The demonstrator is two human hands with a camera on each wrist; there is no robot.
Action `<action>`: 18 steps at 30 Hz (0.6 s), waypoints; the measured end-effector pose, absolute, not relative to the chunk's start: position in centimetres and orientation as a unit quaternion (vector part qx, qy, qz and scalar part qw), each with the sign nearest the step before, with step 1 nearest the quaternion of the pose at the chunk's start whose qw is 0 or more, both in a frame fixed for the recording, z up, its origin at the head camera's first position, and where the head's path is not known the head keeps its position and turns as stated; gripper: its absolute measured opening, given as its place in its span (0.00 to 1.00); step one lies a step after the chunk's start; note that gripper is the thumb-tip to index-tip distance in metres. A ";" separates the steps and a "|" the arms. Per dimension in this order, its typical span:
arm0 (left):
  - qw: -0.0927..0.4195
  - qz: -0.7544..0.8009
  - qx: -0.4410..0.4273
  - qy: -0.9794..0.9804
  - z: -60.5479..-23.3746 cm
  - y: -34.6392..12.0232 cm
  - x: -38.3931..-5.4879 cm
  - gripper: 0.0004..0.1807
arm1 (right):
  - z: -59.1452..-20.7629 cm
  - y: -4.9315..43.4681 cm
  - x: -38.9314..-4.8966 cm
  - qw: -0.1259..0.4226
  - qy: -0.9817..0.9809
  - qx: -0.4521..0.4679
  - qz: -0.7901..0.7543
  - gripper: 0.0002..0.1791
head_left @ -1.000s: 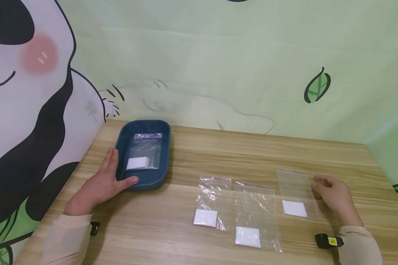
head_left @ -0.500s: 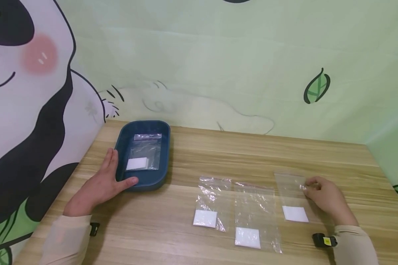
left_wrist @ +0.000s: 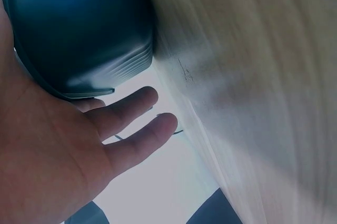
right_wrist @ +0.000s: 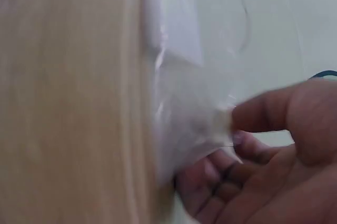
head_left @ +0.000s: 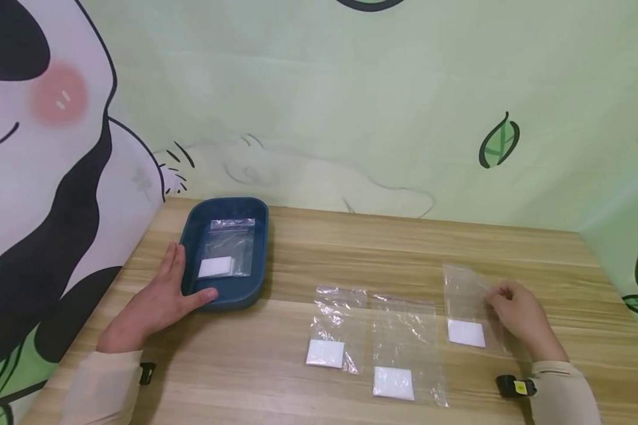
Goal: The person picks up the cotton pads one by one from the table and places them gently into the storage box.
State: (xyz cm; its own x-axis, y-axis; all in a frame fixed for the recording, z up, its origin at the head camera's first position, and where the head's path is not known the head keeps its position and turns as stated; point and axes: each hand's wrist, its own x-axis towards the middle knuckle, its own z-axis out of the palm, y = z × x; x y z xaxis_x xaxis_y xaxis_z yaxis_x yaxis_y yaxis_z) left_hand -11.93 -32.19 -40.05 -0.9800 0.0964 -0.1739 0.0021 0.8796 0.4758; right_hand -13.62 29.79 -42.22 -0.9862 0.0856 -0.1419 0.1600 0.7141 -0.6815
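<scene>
My right hand [head_left: 521, 310] pinches the right edge of a clear zip bag [head_left: 459, 289] between thumb and fingers. Inside that bag's lower end lies a flat white piece [head_left: 466, 333]. In the right wrist view the bag's film [right_wrist: 184, 118] stretches from the fingertips, partly blurred. At the left, my left hand [head_left: 151, 304] rests against a dark blue tray [head_left: 237, 301], fingers straight along its left side and thumb over the near rim. The left wrist view has two extended fingers beside the tray's wall [left_wrist: 79, 34]. A similar bag [head_left: 231, 236] with white pieces lies in the tray.
Two more clear zip bags, a left one [head_left: 340, 313] and a middle one [head_left: 404, 330], lie flat on the wooden table [head_left: 234, 378], each with a white piece at its lower end. A printed cloth backdrop [head_left: 324, 106] rises behind the table's far edge.
My right hand has moved left onto the bag's edge and taken hold of it. The bag has shifted slightly away from me. My left hand stays at the tray.
</scene>
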 end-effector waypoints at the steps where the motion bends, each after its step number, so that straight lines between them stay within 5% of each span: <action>1: 0.097 0.245 0.026 0.964 -40.1 -32.2 -11.9 0.68 | -42.3 29.8 -13.7 0.050 0.912 0.069 -0.400 0.14; 8: 0.099 0.244 0.025 0.964 -40.2 -32.2 -12.0 0.68 | -42.5 29.9 -13.7 0.047 0.855 0.069 -0.512 0.19; 18: 0.096 0.242 0.030 0.965 -40.3 -32.3 -12.0 0.69 | -42.4 29.3 -13.7 0.116 0.862 0.000 -0.493 0.23</action>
